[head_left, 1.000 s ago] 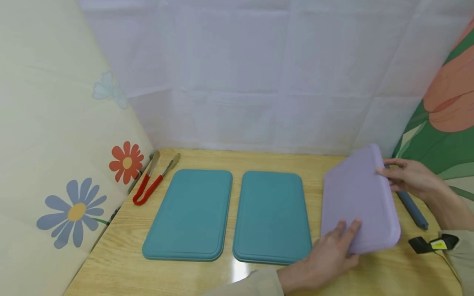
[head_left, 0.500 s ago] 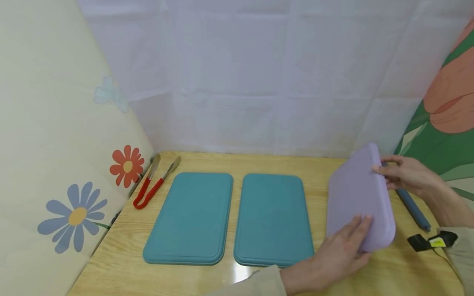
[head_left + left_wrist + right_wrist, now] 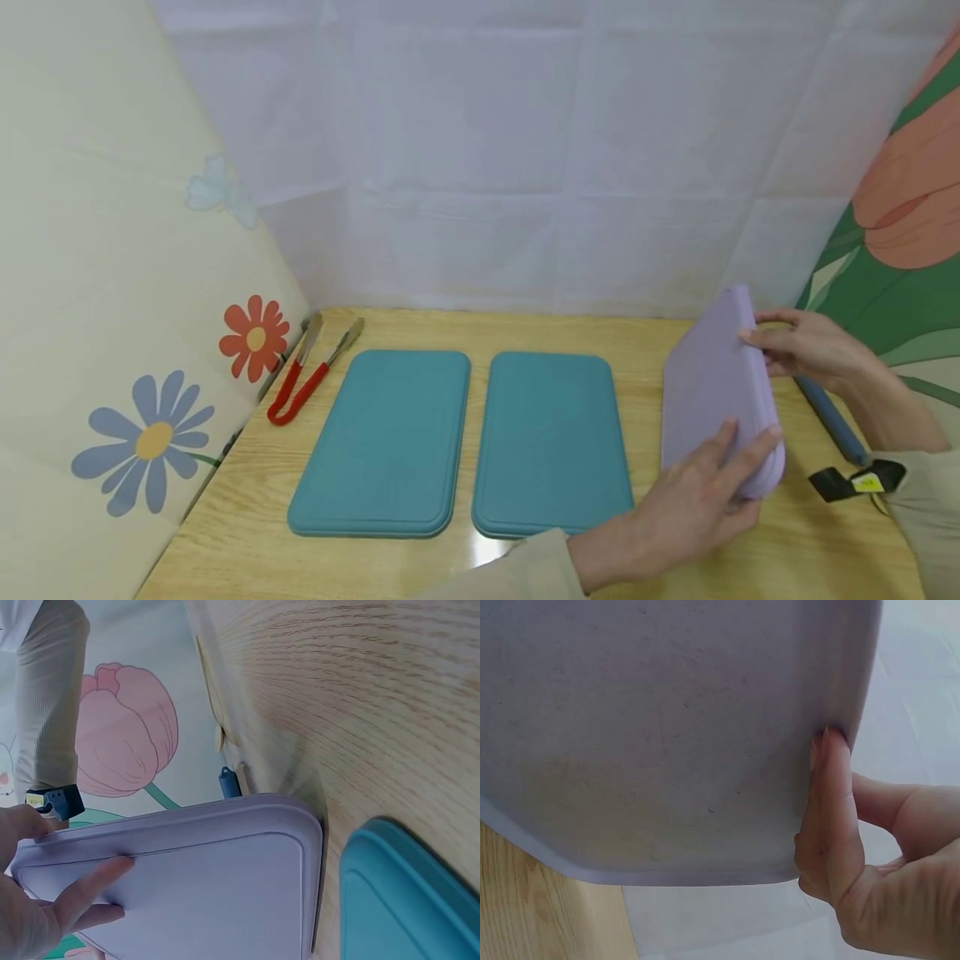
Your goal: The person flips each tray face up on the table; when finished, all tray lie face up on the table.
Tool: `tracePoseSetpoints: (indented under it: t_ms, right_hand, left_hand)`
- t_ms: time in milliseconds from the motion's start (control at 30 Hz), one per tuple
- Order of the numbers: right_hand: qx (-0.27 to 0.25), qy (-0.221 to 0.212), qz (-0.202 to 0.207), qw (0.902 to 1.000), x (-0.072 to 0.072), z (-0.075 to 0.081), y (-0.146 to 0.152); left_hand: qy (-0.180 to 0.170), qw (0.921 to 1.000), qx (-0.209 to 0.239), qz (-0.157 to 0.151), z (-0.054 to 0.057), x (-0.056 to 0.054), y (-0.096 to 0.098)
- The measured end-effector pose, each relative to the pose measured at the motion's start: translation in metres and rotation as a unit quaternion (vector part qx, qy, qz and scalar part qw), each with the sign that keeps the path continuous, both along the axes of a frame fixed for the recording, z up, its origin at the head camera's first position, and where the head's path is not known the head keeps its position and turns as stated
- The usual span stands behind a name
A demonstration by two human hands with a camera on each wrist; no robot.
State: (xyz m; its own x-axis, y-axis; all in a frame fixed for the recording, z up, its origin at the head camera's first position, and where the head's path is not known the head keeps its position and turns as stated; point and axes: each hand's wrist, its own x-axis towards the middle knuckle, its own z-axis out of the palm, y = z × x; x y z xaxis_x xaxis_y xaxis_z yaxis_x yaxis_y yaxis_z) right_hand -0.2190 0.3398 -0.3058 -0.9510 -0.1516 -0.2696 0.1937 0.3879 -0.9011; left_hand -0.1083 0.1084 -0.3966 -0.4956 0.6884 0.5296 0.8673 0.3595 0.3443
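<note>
A light purple tray stands steeply tilted on its long left edge at the right of the table. Its smooth underside faces left, and the right wrist view shows the scuffed inside of the tray within a low rim. My left hand grips the near end, two fingers spread over the underside. At the raised edge's far end, my right hand pinches the rim, thumb on the outside and fingers inside. Two teal trays of similar shape lie flat, side by side, left of the purple one.
Red-handled tongs lie spread at the table's back left. Behind my right hand lies a dark blue rod-like tool along the right side. A pale cloth hangs behind the wooden table, with flower-printed panels at both sides.
Both hands have turned the purple tray more upright, its raised edge moving left. My left hand has shifted slightly right and now reaches over the near edge.
</note>
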Motion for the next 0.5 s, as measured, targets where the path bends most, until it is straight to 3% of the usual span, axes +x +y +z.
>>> tracePoseSetpoints:
  t_ms: [100,300,500]
  right_hand:
    - [0.003,0.0,0.004,1.0,0.001,0.0,-0.001]
    - [0.014,0.007,0.01,0.9998,0.003,-0.003,-0.004]
    - [0.08,0.054,0.0,0.9953,0.01,-0.01,-0.01]
  left_hand:
    - [0.003,1.0,0.001,0.002,0.001,0.001,0.0]
    - [0.04,0.9987,0.013,0.027,0.0,0.004,0.002]
    - [0.041,0.9974,0.029,0.051,0.001,0.008,0.001]
